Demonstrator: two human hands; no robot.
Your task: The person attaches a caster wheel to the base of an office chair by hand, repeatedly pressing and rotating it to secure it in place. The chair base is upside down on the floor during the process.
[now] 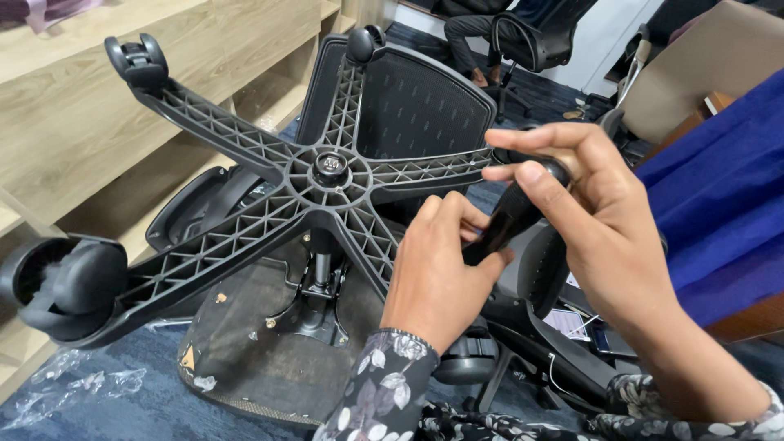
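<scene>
An office chair lies upturned on the floor with its black five-armed base [269, 175] facing me. Casters sit on the far arm [137, 61], the near left arm [61, 286] and the top arm [365, 41]. My left hand [437, 269] grips the lower end of a black caster wheel [510, 216] by the base's near right arm. My right hand [572, 196] pinches the upper end of the same caster with thumb and fingers. The gas cylinder [321, 269] runs down to the seat underside [253, 343].
Light wooden shelving [98, 122] stands at the left. Crumpled clear plastic [82, 384] lies on the blue carpet. A blue cloth [719, 204] hangs at the right. Another person sits on a black chair [531, 37] at the back.
</scene>
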